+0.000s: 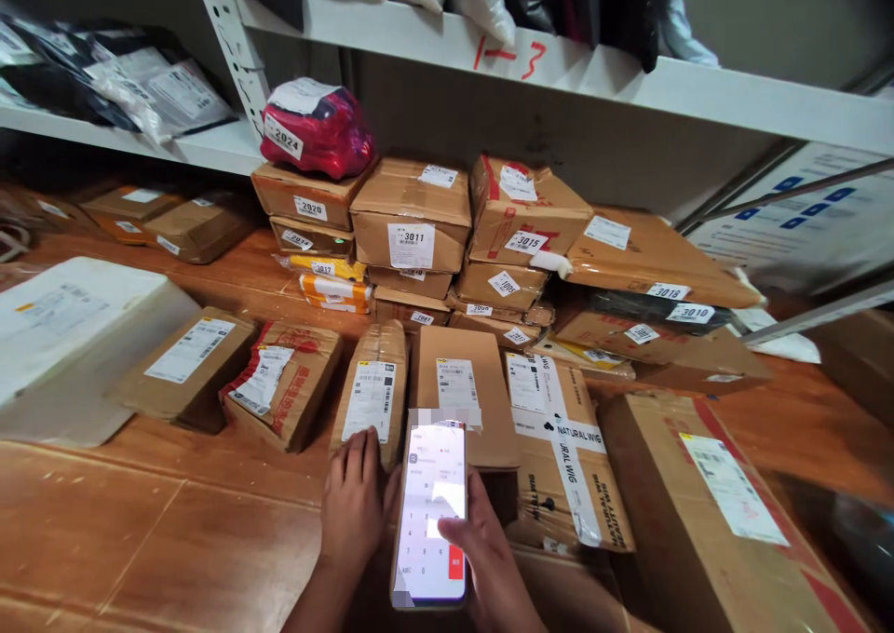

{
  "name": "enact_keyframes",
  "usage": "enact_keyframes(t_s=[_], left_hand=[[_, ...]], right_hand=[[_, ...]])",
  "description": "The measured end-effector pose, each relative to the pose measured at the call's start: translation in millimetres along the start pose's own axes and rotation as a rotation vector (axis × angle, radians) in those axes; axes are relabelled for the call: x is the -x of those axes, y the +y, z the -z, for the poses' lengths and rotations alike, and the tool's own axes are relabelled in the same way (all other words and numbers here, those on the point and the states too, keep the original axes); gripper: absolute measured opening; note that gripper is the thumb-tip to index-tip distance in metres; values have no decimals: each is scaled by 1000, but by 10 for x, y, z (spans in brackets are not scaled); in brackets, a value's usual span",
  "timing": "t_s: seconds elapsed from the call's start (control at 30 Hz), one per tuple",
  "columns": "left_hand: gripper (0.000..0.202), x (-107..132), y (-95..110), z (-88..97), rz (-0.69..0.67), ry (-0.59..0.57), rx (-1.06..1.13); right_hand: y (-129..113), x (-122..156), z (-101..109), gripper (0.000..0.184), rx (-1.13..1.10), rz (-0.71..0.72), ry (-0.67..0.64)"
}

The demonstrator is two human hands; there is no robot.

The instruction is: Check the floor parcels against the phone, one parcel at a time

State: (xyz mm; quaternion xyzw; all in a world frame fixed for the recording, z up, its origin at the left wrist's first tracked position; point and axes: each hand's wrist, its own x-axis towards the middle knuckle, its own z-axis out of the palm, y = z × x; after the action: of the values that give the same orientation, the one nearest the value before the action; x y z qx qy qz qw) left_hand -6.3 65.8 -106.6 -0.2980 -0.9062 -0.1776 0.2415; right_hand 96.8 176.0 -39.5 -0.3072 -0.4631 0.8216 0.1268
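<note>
My right hand (489,558) holds a smartphone (431,512) with a lit screen showing a keypad, the thumb resting on the screen. My left hand (355,507) lies flat with fingers together on the near end of a narrow taped cardboard parcel (373,386). Beyond the phone lies a flat brown box (461,382) with a white barcode label. Right of it sits a box (565,447) taped with "NATURAL WIG" tape.
Several labelled parcels lie in a row on the wooden floor (140,521). A numbered stack (412,233) stands behind, topped by a red bag (318,130). A white shelf (559,65) runs overhead. A large box (719,503) is at right, a white package (62,326) at left.
</note>
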Motion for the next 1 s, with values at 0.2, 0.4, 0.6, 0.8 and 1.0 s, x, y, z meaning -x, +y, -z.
enact_keyframes(t_s=[0.2, 0.4, 0.6, 0.8, 1.0], left_hand=[[39, -65, -56, 21, 26, -97, 23], [37, -69, -47, 43, -11, -65, -33], [34, -93, -64, 52, -19, -93, -57], [43, -155, -78, 67, -5, -125, -29], [47, -161, -49, 97, 28, -163, -20]], right_hand=[[-129, 89, -72, 86, 38, -50, -52], [-158, 115, -72, 79, 50, -36, -129], [-96, 95, -65, 69, -41, 1, -82], [-25, 88, -69, 66, 0, -41, 13], [-20, 27, -73, 57, -14, -16, 32]])
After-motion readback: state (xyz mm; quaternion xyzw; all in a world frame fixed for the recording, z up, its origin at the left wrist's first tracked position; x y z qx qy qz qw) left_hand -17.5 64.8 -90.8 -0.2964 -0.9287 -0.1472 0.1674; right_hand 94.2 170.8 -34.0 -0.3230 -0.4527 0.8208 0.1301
